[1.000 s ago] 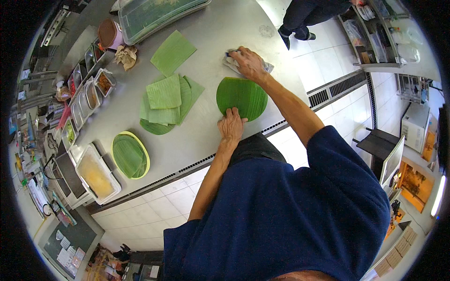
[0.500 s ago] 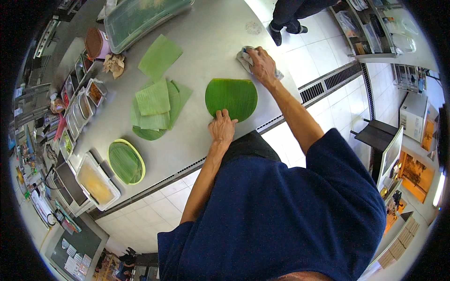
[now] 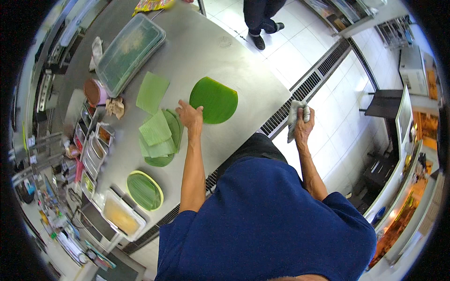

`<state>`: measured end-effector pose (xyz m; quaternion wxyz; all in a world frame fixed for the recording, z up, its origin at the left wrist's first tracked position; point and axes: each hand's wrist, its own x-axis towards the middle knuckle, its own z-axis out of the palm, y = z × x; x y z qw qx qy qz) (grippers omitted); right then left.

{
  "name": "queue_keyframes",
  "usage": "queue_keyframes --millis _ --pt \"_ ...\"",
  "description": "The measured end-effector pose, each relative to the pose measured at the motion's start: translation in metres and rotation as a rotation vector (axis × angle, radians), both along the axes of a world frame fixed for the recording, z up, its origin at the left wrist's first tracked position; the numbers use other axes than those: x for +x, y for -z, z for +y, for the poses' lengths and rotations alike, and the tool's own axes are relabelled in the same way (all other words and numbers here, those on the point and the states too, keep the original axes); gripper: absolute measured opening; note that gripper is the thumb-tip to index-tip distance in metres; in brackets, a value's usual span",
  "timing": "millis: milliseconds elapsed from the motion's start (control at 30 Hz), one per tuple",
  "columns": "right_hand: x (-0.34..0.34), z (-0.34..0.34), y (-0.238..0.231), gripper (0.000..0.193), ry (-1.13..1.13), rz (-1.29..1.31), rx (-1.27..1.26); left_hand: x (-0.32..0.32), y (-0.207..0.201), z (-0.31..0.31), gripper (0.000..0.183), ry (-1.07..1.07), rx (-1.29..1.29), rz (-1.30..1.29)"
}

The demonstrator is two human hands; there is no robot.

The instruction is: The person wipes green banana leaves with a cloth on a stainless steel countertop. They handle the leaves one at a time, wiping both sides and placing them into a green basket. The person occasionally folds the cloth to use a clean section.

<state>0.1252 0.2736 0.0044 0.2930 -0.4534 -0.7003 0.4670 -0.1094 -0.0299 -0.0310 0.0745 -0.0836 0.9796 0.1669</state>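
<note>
A rounded dark green banana leaf piece (image 3: 214, 99) lies flat on the steel table. Just left of it, my left hand (image 3: 191, 115) hovers or rests with its fingers stretched out, holding nothing; whether it touches the table I cannot tell. Beside its fingertips are a stack of paler leaf pieces (image 3: 155, 129) and a single squarish piece (image 3: 152, 92). My right hand (image 3: 304, 127) is closed on a crumpled grey cloth (image 3: 292, 121), held out past the table's right edge above the floor.
A large lidded clear tub (image 3: 129, 54) stands at the table's far left. More leaves sit in a yellow-rimmed oval bowl (image 3: 161, 202), near a lidded white tray (image 3: 123, 214) and several small food containers (image 3: 96, 149). Another person's legs (image 3: 260, 21) stand beyond the table.
My right hand has carried the cloth off the table, out to the right. My left hand has let go of the rounded leaf and moved left. The view has turned.
</note>
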Motion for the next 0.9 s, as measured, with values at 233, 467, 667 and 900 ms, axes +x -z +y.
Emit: queue_keyframes --millis 233,467,667,900 --pt "0.021 0.005 -0.008 0.026 0.154 0.085 -0.013 -0.004 -0.01 -0.006 0.036 0.053 0.177 -0.075" --pt "0.016 0.006 -0.01 0.026 0.127 0.178 -0.133 0.066 -0.077 0.031 0.03 0.706 0.321 0.558" --pt "-0.012 0.006 -0.004 0.028 -0.062 0.092 -0.095 0.137 -0.037 0.04 0.047 0.897 0.2 0.205" --pt "-0.097 -0.069 -0.036 0.033 -0.714 -0.192 0.288 0.179 0.019 -0.014 0.053 0.789 0.084 0.296"
